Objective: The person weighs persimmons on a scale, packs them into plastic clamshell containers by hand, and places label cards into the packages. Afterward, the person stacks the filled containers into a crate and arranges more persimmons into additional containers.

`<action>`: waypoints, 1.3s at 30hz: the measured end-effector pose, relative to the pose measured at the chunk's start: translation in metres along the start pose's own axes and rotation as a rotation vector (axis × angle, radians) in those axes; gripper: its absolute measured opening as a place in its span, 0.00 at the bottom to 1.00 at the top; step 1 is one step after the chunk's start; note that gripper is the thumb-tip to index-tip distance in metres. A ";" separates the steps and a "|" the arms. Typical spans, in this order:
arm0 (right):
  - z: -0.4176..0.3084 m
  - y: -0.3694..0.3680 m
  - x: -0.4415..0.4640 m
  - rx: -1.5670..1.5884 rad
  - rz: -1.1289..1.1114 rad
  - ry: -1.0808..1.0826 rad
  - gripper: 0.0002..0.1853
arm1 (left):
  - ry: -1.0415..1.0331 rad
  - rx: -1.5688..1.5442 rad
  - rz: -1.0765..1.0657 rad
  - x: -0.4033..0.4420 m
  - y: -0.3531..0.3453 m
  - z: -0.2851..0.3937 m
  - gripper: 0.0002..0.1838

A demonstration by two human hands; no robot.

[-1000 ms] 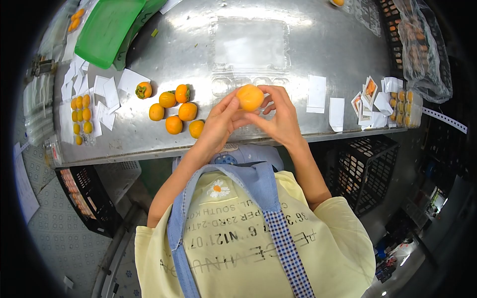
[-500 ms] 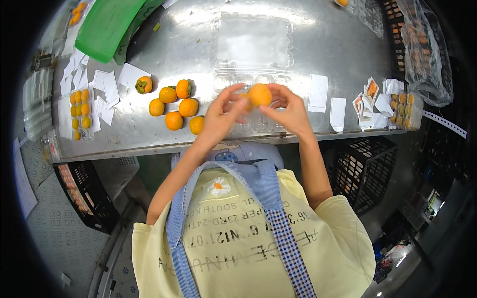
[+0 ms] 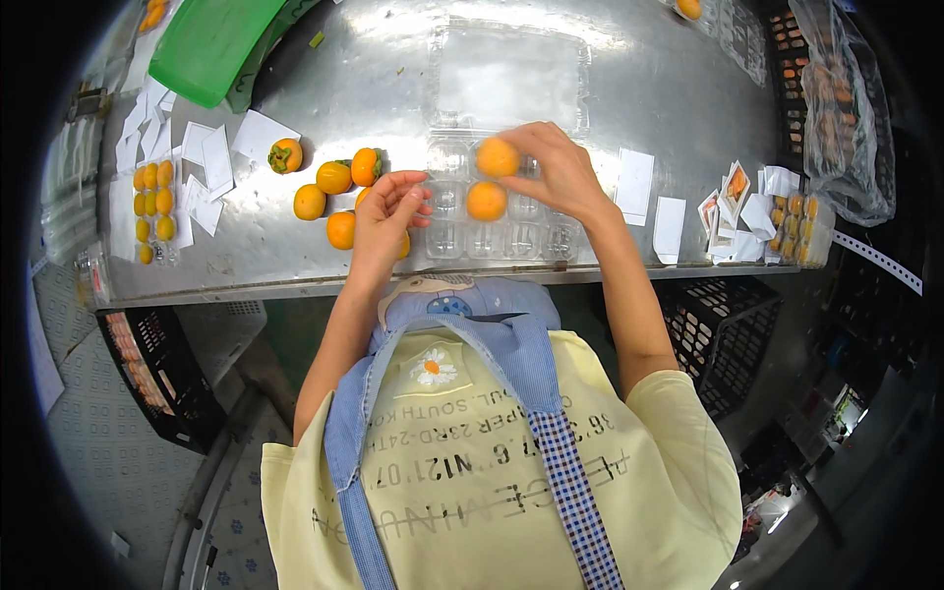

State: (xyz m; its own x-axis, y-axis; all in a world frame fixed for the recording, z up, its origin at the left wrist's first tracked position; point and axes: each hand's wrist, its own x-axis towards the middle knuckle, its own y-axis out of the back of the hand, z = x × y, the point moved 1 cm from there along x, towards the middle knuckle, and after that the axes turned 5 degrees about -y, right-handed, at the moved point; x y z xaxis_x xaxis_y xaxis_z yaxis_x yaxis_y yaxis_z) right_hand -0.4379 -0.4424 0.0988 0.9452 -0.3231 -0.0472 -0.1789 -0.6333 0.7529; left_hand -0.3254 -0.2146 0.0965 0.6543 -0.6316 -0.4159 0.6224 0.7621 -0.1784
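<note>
Pinched in the fingers of my right hand (image 3: 559, 175) is an orange persimmon (image 3: 499, 157), over the back cups of a clear plastic clamshell box (image 3: 445, 239). A second persimmon (image 3: 487, 201) rests in one of the box's middle cups. At the box's left edge, my left hand (image 3: 386, 218) is open and empty, its fingers loosely bent with the thumb apart. Behind and beside it are several loose persimmons (image 3: 310, 202), partly covered by the hand. Beyond the cups lies the box's flat clear lid (image 3: 509, 74), folded open.
A green plastic tub (image 3: 206, 49) stands at the back left. White paper slips (image 3: 218, 162) and a filled fruit pack (image 3: 154, 202) lie on the left. More paper cards (image 3: 669, 229) and another pack (image 3: 795, 228) are on the right. Black crates (image 3: 723, 339) flank me below the metal table (image 3: 688, 98).
My hands have moved apart. My right hand has carried a persimmon towards the box's back row. Another persimmon now sits in a middle cup, and my left hand has shifted left, empty.
</note>
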 end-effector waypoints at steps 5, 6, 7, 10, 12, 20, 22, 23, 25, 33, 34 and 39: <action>0.002 -0.013 0.011 -0.132 -0.077 0.047 0.24 | 0.005 0.015 -0.012 0.000 0.001 0.001 0.12; 0.002 -0.013 0.011 -0.137 -0.075 0.046 0.25 | 0.005 0.012 -0.014 0.000 0.002 -0.001 0.12; 0.002 -0.013 0.010 -0.143 -0.073 0.043 0.25 | 0.005 0.008 -0.019 0.001 0.002 -0.002 0.12; -0.003 -0.008 0.003 -0.126 -0.002 0.016 0.25 | 0.008 0.037 -0.015 0.002 0.001 -0.003 0.12; -0.008 -0.007 -0.006 -0.124 0.044 -0.004 0.24 | 0.015 0.028 -0.017 0.002 0.001 -0.001 0.12; -0.043 -0.037 -0.046 -0.276 0.228 -0.055 0.26 | 0.020 0.031 -0.039 0.003 0.001 -0.003 0.12; -0.045 -0.041 -0.050 -0.305 0.231 -0.075 0.27 | 0.021 0.047 -0.060 0.004 0.000 -0.005 0.12; -0.045 -0.043 -0.051 -0.319 0.226 -0.073 0.27 | 0.016 0.048 -0.066 0.003 0.000 -0.006 0.11; -0.044 -0.045 -0.053 -0.335 0.220 -0.073 0.27 | 0.006 0.049 -0.077 0.003 -0.001 -0.009 0.11; -0.034 -0.036 -0.053 -0.144 0.158 -0.055 0.23 | -0.001 0.283 -0.172 -0.002 -0.013 -0.020 0.16; -0.035 -0.035 -0.052 -0.155 0.170 -0.054 0.23 | 0.009 0.335 -0.181 -0.004 -0.016 -0.020 0.18; -0.040 -0.039 -0.052 -0.256 0.203 -0.048 0.23 | -0.018 0.419 -0.201 -0.006 -0.022 -0.021 0.19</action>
State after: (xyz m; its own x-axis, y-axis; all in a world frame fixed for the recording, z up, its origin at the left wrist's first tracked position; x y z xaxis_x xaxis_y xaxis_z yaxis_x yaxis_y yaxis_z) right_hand -0.4689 -0.3729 0.0981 0.8822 -0.4613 0.0944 -0.2819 -0.3569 0.8906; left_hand -0.3515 -0.2248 0.0844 0.5078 -0.7665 -0.3933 0.8553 0.5032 0.1237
